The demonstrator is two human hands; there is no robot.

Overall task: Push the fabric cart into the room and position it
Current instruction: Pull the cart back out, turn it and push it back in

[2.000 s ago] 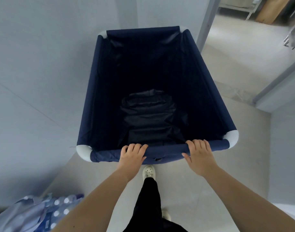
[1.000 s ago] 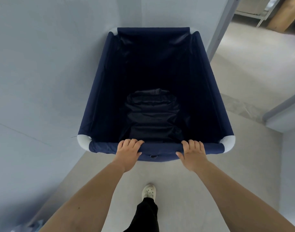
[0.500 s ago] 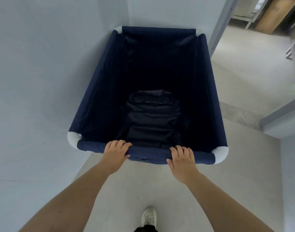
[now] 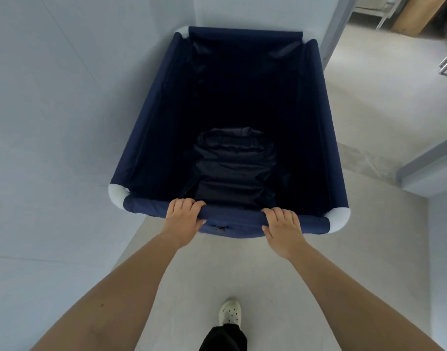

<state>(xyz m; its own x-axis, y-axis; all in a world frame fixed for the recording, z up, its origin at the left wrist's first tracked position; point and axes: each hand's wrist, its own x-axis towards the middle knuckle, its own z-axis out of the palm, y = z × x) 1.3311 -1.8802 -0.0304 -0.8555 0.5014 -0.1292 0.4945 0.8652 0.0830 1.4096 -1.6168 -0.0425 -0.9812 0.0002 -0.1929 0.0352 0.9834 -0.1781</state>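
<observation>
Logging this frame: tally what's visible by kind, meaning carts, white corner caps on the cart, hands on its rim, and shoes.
Fabric cart: 1
White corner caps: 3 visible (near left, near right, far left); the far right corner shows none
Hands gripping the near rim: 2 (left hand, right hand)
Shoe: 1
Total: 7

Pale walls point(image 4: 52, 110), grey floor point(image 4: 217, 269), doorway point(image 4: 384, 79) at right.
</observation>
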